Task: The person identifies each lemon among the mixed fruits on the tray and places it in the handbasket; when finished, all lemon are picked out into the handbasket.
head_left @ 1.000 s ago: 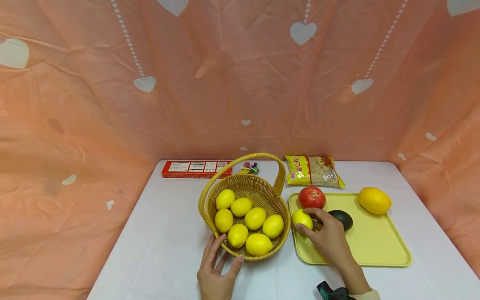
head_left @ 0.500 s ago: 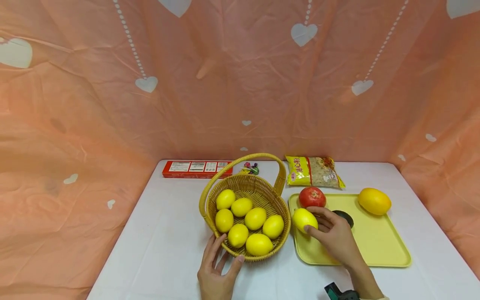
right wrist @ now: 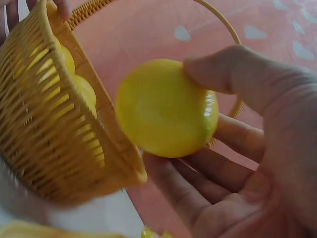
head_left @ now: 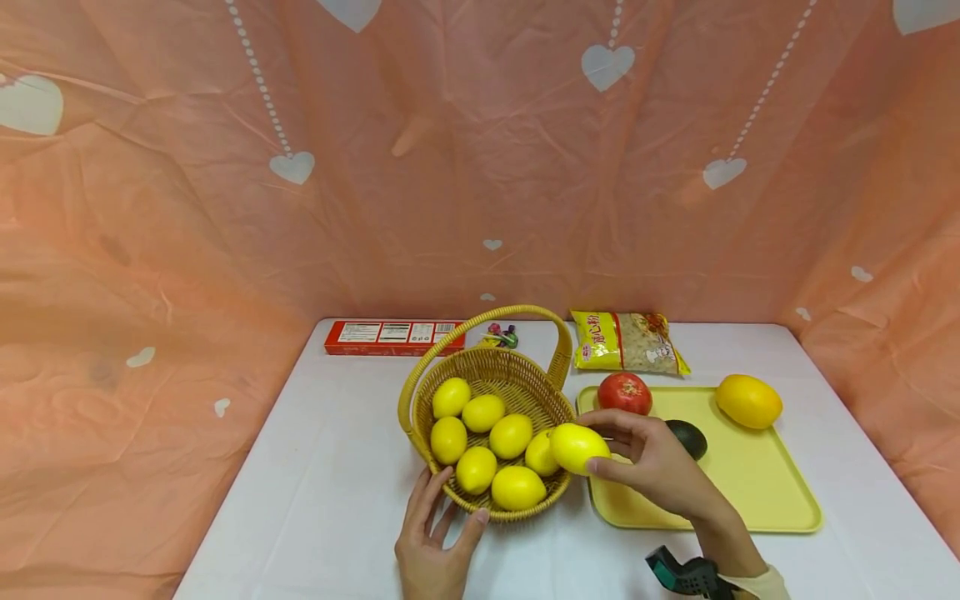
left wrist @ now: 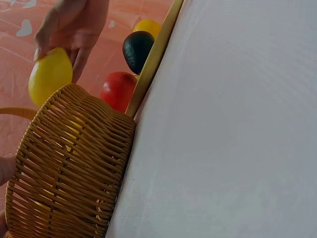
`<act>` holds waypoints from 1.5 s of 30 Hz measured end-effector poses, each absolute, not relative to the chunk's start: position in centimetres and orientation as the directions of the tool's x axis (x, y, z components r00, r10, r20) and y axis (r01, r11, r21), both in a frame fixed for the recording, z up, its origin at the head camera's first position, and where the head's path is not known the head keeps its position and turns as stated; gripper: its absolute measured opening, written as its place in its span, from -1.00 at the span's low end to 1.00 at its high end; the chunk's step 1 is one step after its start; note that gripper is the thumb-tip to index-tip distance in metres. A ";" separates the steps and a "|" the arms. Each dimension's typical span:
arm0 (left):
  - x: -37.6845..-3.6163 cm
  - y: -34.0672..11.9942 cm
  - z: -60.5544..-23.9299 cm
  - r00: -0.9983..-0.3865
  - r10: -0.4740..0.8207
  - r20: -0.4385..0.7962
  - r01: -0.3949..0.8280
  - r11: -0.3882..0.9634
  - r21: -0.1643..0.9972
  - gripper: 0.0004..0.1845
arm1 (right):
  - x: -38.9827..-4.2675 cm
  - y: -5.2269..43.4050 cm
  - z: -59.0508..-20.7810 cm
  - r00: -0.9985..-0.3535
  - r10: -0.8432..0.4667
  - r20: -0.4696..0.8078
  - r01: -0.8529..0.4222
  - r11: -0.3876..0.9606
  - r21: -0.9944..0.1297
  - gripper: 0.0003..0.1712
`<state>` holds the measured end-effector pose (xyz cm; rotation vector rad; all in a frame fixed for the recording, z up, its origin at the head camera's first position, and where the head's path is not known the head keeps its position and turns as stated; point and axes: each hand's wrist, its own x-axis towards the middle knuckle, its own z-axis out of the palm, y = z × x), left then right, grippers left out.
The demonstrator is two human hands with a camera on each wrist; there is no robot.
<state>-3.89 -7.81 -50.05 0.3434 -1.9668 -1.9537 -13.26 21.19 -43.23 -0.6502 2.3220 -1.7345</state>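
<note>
The lemon (head_left: 577, 447) is now off the tray (head_left: 757, 500) and held in the air just over the right rim of the basket (head_left: 487, 367), pinched between the thumb and curled fingers of the right hand (head_left: 656, 467). A second ago it lay on the tray's left edge beside the tomato (head_left: 624, 393), so it has been lifted and carried leftward, nearly over the seven lemons in the basket. The left hand (head_left: 435, 546) stays spread against the basket's near side, fingers straight, steadying it. The avocado (head_left: 686, 437) and the mango (head_left: 748, 401) on the tray have not moved.
</note>
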 end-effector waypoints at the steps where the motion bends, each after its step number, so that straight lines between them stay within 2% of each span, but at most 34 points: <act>1: -3.9 -7.8 -50.0 -0.911 -0.407 0.073 0.070 0.022 0.997 -0.31 | -13.4 20.8 -43.2 -0.882 -0.457 0.117 -0.254 0.250 -0.934 -0.52; 8: -3.9 -7.8 -49.8 -0.912 -0.408 0.049 0.049 0.009 0.999 -0.30 | -14.4 17.4 -43.2 -0.817 -0.565 0.112 -0.394 0.407 -0.824 -0.50; 14: -3.9 -7.8 -49.7 -0.911 -0.409 0.048 0.051 0.005 0.999 -0.30 | -15.1 15.2 -43.3 -0.814 -0.569 0.118 -0.470 0.525 -0.710 -0.50; 18: -3.9 -7.7 -49.8 -0.909 -0.414 0.057 0.063 0.000 0.998 -0.30 | -15.4 14.4 -43.6 -0.812 -0.573 0.108 -0.473 0.538 -0.698 -0.50; 21: -3.9 -7.7 -49.9 -0.907 -0.417 0.056 0.063 -0.002 0.998 -0.31 | -15.6 13.8 -44.0 -0.797 -0.585 0.150 -0.516 0.531 -0.672 -0.51; 26: -3.9 -7.8 -50.2 -0.908 -0.415 0.050 0.050 0.010 0.999 -0.29 | -15.8 12.4 -44.5 -0.760 -0.601 0.245 -0.611 0.534 -0.585 -0.50; 31: -4.0 -7.8 -50.3 -0.910 -0.413 0.032 0.030 0.011 1.000 -0.29 | -15.8 11.3 -44.7 -0.765 -0.587 0.266 -0.628 0.586 -0.513 -0.51; 34: -4.0 -7.8 -50.3 -0.910 -0.414 0.029 0.027 0.011 1.000 -0.29 | -15.7 11.2 -44.5 -0.780 -0.568 0.261 -0.612 0.608 -0.505 -0.52; 41: -4.1 -7.9 -50.1 -0.915 -0.403 0.037 0.025 0.035 0.999 -0.28 | -15.3 12.5 -43.9 -0.811 -0.492 0.316 -0.573 0.562 -0.597 -0.60; 45: -4.0 -8.7 -49.7 -0.913 -0.398 0.095 0.057 0.106 0.993 -0.36 | -15.2 14.6 -43.4 -0.834 -0.433 0.343 -0.547 0.563 -0.620 -0.61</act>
